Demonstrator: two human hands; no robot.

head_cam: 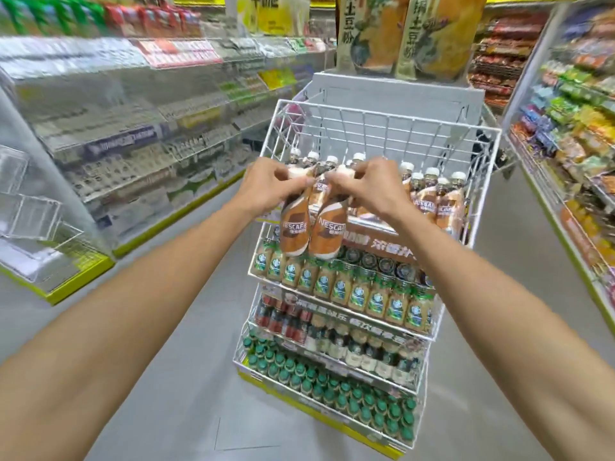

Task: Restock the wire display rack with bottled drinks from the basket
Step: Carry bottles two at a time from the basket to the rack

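Gripping necks: left hand (269, 184) holds left bottle (294, 229), right hand (369, 188) holds right bottle (327, 236). Both read "NESCAFE", brown labels, roughly upright, caps up, over the wire rack (389, 115) top tier's near edge. Shelved Nescafe bottles (432, 201) stand right; green-label bottles (349, 289) below.

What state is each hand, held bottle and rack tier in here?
Left hand: grips left Nescafe bottle by its neck.
Right hand: grips right Nescafe bottle by its neck.
Both bottles: hanging upright, side by side, not yet shelved.
Top tier: partly filled; stocked bottles at back and right.
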